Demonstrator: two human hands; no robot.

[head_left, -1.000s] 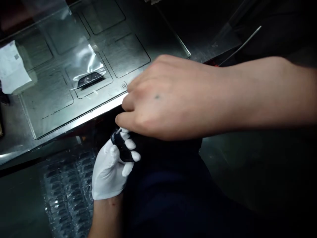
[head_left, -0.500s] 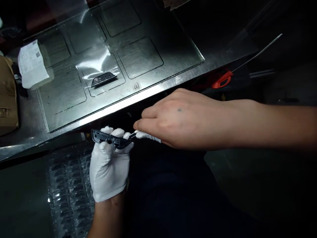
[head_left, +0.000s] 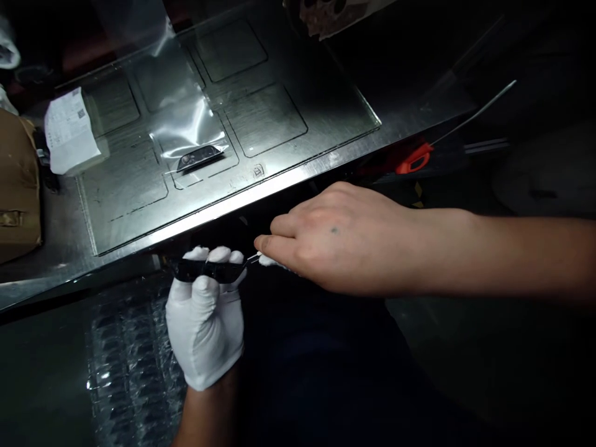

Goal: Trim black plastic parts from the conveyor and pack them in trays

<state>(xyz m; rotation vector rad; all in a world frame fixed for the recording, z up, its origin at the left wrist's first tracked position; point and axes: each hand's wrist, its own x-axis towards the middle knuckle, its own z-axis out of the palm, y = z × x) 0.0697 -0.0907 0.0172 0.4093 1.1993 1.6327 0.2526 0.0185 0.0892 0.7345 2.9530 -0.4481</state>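
My left hand (head_left: 205,316), in a white glove, grips a small flat black part (head_left: 209,270) held level just below the table's front edge. My bare right hand (head_left: 335,239) pinches a small white swab or wipe (head_left: 266,261) and holds its tip against the right end of the black part. A similar black part (head_left: 199,158) lies in a clear plastic bag (head_left: 186,124) on the metal plate above.
A metal plate (head_left: 279,133) with square outlines covers the table. A folded white paper (head_left: 69,133) and a brown package (head_left: 16,186) sit at left. A clear blister tray (head_left: 130,366) lies below. An orange-handled tool (head_left: 414,160) sits at right.
My right hand came down from over the table edge to the black part's right end with the white swab. My left hand turned the part from upright to level.
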